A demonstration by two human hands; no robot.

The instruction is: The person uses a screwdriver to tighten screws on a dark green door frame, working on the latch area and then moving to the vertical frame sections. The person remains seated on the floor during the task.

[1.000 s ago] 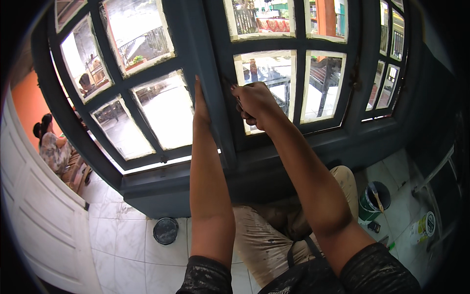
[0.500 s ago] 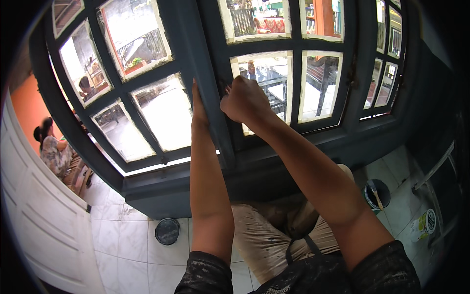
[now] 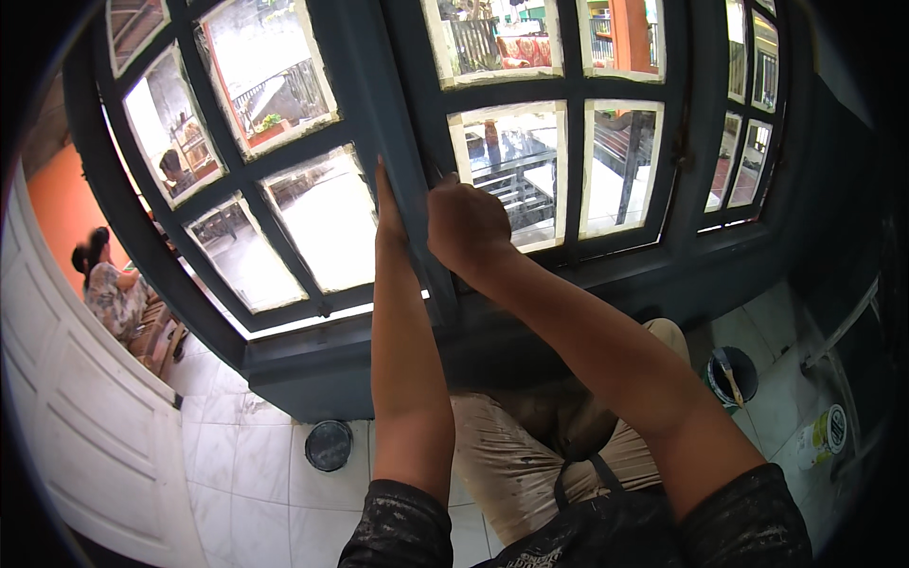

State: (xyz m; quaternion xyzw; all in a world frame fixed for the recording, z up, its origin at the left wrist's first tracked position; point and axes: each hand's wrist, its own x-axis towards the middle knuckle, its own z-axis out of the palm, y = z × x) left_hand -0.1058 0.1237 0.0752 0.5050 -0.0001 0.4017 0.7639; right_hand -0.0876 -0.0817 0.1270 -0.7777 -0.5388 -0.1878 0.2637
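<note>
My left hand (image 3: 386, 204) rests with straight fingers along the dark grey centre post (image 3: 383, 85) of the window frame. Just to its right, my right hand (image 3: 469, 222) is closed in a fist against the inner side of the right window sash (image 3: 573, 90), gripping something thin and dark that is mostly hidden by the fingers and too dim to name. The panes around both hands have pale, rough masking strips (image 3: 596, 170) along their edges.
Below the sill (image 3: 312, 346) are a dark lid (image 3: 329, 444), a dark bucket with a brush (image 3: 729, 379) and a white container (image 3: 819, 437). A metal frame stands at right (image 3: 843, 331). A white door (image 3: 76, 398) is at left; a person (image 3: 114, 284) sits beyond it.
My right hand has moved left toward the post, rising slightly and then dropping lower, still closed. My left hand keeps about the same place on the post.
</note>
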